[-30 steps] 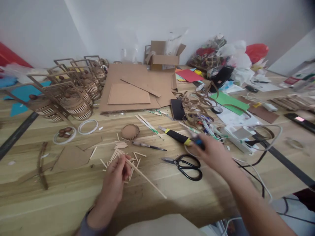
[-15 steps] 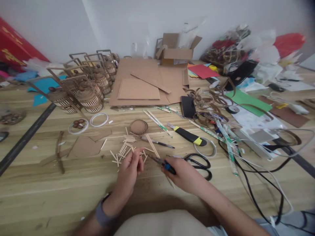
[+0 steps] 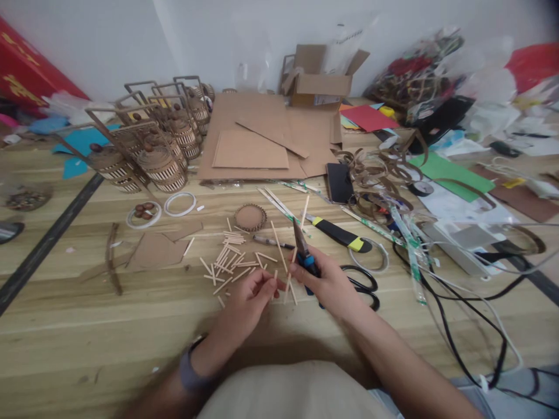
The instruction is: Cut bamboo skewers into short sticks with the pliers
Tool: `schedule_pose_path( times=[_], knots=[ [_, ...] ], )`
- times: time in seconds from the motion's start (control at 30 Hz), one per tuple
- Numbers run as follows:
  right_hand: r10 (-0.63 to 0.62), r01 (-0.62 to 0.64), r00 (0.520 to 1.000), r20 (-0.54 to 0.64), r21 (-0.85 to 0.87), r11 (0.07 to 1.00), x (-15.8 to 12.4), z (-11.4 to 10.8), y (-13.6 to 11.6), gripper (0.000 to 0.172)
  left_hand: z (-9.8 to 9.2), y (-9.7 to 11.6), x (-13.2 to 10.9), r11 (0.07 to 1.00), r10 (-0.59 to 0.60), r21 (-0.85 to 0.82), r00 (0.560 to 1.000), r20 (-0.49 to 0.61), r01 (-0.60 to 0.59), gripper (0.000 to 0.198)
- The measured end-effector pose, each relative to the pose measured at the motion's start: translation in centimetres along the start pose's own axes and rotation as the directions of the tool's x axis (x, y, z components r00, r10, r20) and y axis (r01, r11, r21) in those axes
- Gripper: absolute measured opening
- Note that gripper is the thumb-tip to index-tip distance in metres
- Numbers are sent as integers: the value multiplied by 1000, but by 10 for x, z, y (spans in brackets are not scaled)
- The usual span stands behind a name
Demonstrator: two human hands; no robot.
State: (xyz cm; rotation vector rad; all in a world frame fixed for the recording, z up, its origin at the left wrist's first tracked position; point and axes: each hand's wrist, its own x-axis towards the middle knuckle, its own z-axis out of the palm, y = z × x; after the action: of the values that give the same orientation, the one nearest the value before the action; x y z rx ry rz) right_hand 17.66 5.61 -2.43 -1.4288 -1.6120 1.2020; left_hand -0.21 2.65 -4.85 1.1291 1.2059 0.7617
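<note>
My right hand (image 3: 325, 279) is closed round blue-and-black pliers (image 3: 305, 256), whose dark jaws point up and away. A long thin wooden stick (image 3: 299, 235) rises from beside its thumb. Left of it, my left hand (image 3: 255, 291) pinches a short stick (image 3: 275, 284) between thumb and fingertips. Another long stick (image 3: 278, 245) slants between the hands. Many short cut sticks (image 3: 227, 259) lie scattered on the wooden table just beyond my left hand. Behind them sits a small round woven-edged base (image 3: 250, 217). A dark pen-like tool (image 3: 273, 241) lies partly behind the sticks.
Black scissors (image 3: 362, 282), a box cutter (image 3: 340, 234) and a tape ring (image 3: 371, 256) lie right. Cables (image 3: 441, 314) run farther right. Handled woven baskets (image 3: 161, 166) stand back left, cardboard sheets (image 3: 251, 148) and a phone (image 3: 339, 182) behind, and white rings (image 3: 180, 203) left.
My right hand has raised the pliers, turning their jaws from leftward to upward, and a long stick now stands beside them. My left hand has moved right and now pinches a short stick.
</note>
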Motion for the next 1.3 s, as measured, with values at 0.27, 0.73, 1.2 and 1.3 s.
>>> schedule_pose_path(
  times=[0.27,0.73,1.2,1.3],
  knots=[
    [-10,10,1000,-4,66,998,4,18,2,19,-2,-1,3,996,-67,-42,990,122,73,31],
    [-121,138,988,98,-190,972,-13,24,7,40,-8,-2,8,939,-64,-341,998,-22,52,30],
    [-62,93,984,165,-188,978,-21,21,4,34,-5,2,3,957,-1,-289,1000,27,8,28],
    [118,-98,959,257,-90,991,-27,-1,0,25,-8,5,0,981,2,-191,997,72,12,26]
  ],
)
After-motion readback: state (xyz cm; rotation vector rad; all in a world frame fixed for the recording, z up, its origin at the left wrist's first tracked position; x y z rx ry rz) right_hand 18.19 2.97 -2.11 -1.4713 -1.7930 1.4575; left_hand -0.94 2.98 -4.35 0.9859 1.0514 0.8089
